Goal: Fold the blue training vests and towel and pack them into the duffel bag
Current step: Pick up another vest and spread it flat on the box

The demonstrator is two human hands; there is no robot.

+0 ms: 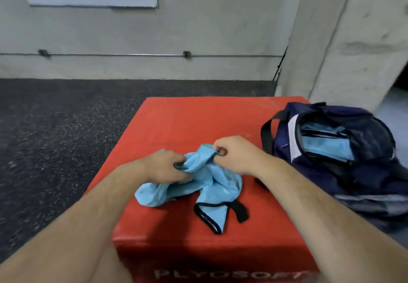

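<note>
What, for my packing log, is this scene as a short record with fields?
surface: red foam box
item in hand: blue vest with black trim, crumpled on the box, not yet folded
left hand: grips the vest's left side
right hand: pinches the vest's top edge
duffel bag: navy, unzipped, at the box's right edge
bag contents: light blue fabric shows through the opening
floor: dark, speckled

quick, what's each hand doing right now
Left hand: gripping the crumpled blue vest.
Right hand: pinching the same vest's upper edge.
</note>
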